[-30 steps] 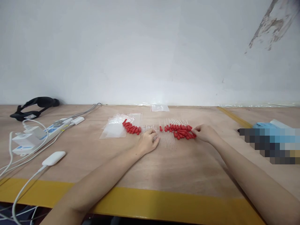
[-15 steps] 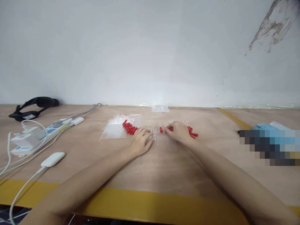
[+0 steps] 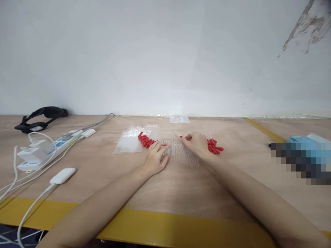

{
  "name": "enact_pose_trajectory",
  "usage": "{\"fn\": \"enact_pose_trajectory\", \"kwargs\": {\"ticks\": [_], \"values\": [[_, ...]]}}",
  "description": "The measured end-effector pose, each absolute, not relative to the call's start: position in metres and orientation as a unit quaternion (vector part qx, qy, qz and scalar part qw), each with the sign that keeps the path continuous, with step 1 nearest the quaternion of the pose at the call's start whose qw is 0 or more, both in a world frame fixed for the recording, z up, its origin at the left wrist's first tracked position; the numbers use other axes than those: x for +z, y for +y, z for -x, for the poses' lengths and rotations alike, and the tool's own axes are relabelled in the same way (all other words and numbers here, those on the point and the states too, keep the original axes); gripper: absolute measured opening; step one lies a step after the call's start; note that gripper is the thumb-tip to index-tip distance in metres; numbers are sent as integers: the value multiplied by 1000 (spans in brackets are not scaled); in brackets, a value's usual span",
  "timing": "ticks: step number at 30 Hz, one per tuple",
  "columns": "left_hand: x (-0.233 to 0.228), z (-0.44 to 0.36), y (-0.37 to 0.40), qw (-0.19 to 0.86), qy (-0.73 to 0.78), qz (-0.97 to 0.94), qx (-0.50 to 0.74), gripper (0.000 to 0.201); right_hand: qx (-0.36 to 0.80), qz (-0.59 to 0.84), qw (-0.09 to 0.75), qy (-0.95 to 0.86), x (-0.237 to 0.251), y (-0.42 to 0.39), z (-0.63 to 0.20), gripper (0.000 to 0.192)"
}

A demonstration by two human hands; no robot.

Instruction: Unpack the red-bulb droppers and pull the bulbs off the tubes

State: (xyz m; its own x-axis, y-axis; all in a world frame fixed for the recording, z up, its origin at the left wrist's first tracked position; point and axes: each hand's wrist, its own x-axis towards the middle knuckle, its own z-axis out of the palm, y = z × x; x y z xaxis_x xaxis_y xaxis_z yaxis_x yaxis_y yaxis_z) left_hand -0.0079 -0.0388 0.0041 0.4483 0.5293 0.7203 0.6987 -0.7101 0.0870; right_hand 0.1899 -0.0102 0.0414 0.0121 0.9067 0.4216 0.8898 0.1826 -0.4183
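Observation:
My right hand (image 3: 196, 143) is closed in a pinch on a dropper, a thin clear tube with a red rubber bulb (image 3: 181, 137); its tube points up and left. Beneath and beside that hand a row of thin clear tubes (image 3: 182, 153) lies fanned out on the table. My left hand (image 3: 156, 157) rests at the row's left end, fingers apart and curved over the tubes. Loose red bulbs (image 3: 146, 141) are heaped just beyond its knuckles. Right of my right hand lie several red-bulbed droppers (image 3: 214, 148), partly hidden by the hand.
Clear zip bags (image 3: 129, 141) are spread behind the bulbs, with another bag (image 3: 179, 119) by the wall. To the left are a power strip (image 3: 55, 146) with plugs and cables, a white case (image 3: 62, 175) and a black strap (image 3: 48, 113). A blue packet (image 3: 300, 141) lies right.
The upright red-bulbed piece between my hands is gone from its spot, and a dropper now shows tilted in my right fingers. My left hand stays at the tubes. The view has shifted slightly.

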Motion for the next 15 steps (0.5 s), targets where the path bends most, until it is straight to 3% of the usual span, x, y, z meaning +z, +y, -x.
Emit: {"fn": "enact_pose_trajectory", "kwargs": {"ticks": [3,7,11,15], "values": [[6,7,-38,156,-345,846,-375,36,42,518,383,-764,39,-27,-210,19],[6,3,-38,215,-289,868,-342,39,47,383,409,-827,19,-52,-228,10],[5,2,-41,231,-252,872,-350,29,62,391,413,-820,4,-66,-227,12],[6,1,-45,240,-237,873,-352,23,3,403,400,-823,0,-65,-218,21]]}}
